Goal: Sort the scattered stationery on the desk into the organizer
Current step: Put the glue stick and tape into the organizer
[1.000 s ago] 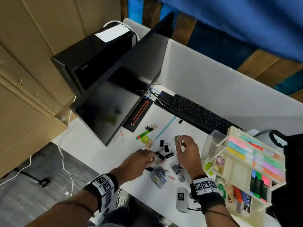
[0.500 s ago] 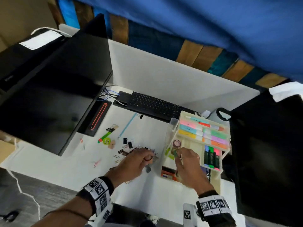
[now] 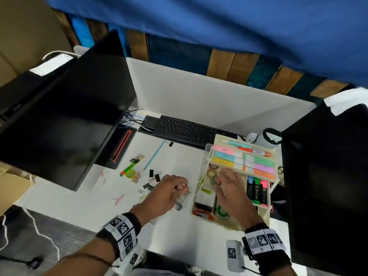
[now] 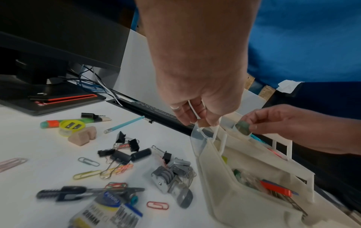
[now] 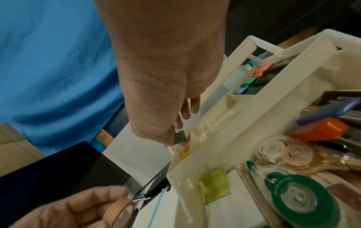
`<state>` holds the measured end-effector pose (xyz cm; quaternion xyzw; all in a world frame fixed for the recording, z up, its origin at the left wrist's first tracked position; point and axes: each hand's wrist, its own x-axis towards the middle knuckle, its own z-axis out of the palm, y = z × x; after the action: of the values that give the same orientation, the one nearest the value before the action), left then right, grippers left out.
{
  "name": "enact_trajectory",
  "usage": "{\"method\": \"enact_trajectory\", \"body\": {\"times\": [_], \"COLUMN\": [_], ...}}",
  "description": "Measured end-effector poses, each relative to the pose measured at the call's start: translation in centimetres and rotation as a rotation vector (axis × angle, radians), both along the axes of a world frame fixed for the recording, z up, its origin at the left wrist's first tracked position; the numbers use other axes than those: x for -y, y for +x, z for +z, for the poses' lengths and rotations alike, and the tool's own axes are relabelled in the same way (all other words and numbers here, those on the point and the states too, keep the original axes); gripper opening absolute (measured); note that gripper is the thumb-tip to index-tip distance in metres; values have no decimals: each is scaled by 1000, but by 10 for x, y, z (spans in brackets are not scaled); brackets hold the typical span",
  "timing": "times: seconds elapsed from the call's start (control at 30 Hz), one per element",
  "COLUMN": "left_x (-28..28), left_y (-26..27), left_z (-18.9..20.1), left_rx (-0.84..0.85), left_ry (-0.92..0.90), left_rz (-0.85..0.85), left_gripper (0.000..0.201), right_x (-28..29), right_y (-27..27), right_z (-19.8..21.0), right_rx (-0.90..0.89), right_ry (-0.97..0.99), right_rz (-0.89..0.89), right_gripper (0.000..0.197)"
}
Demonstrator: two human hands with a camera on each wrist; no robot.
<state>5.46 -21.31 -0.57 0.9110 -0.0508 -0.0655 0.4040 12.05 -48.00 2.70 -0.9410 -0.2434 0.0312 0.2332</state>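
Fingers of our right hand (image 3: 229, 188) pinch a green tape roll (image 4: 242, 128), now lowered into the organizer (image 3: 235, 220); our left hand (image 3: 169, 193) still holds a brown tape roll (image 5: 122, 207).

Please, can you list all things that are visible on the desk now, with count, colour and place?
organizer: one, cream, right side of the desk
highlighters: several, mixed colours, in the organizer
tape rolls: at least two, yellowish, organizer's left compartment
green roll: one, pinched by the right hand over the organizer
brown roll: one, held by the left hand
binder clips: several, black, mid-desk
paper clips: many, mixed colours, scattered
pencil: one, light blue, before the keyboard
keyboard: one, black, back of the desk
monitor: one, black, left
left hand: over the clips
right hand: over the organizer
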Motion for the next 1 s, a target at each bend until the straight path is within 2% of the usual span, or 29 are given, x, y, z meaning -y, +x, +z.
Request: {"method": "enact_trajectory", "body": {"times": [0.1, 0.33, 0.53, 0.63, 0.83, 1.0], "left_x": [11, 28, 37, 43, 60, 78], "left_y": [6, 18, 18, 20, 39, 55], "left_z": [10, 22, 22, 23, 25, 21], "left_rx": [-9, -15, -40, -45, 50, 97], "left_ry": [-57, -121, -202, -242, -63, 152], "left_rz": [-25, -4, 23, 38, 14, -108], "left_gripper": [34, 33, 29, 32, 19, 21], "right_x": [3, -1, -4, -7, 7, 30], "right_y": [9, 16, 22, 25, 18, 3], "right_z": [-10, -10, -26, -32, -32, -31], "right_rx": [-76, -116, -94, -95, -202, -239], "right_ry": [-67, -93, -65, 11, 198, 185], "right_rz": [91, 158, 65, -18, -61, -98], "right_gripper": [6, 20, 14, 11, 25, 20]}}
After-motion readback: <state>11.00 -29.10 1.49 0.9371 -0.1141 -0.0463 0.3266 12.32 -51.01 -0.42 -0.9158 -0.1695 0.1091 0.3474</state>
